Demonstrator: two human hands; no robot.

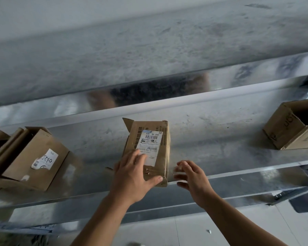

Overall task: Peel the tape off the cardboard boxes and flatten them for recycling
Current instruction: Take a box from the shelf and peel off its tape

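Left hand (132, 176) on labelled box (149, 148), right hand (190, 176) beside

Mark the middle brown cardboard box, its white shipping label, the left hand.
Middle brown cardboard box (164, 151): head view, bare top.
White shipping label (149, 143): head view, barcode.
Left hand (132, 176): head view, knuckles.

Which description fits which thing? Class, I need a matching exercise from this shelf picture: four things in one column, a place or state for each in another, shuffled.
Things:
1. left hand
2. right hand
3. left box
4. right box

Descriptions:
a. open-topped, at the right end of the shelf
b. rests on the middle box
c. in the air just right of the middle box
d. bears a handwritten label

Pairs: 1-b, 2-c, 3-d, 4-a
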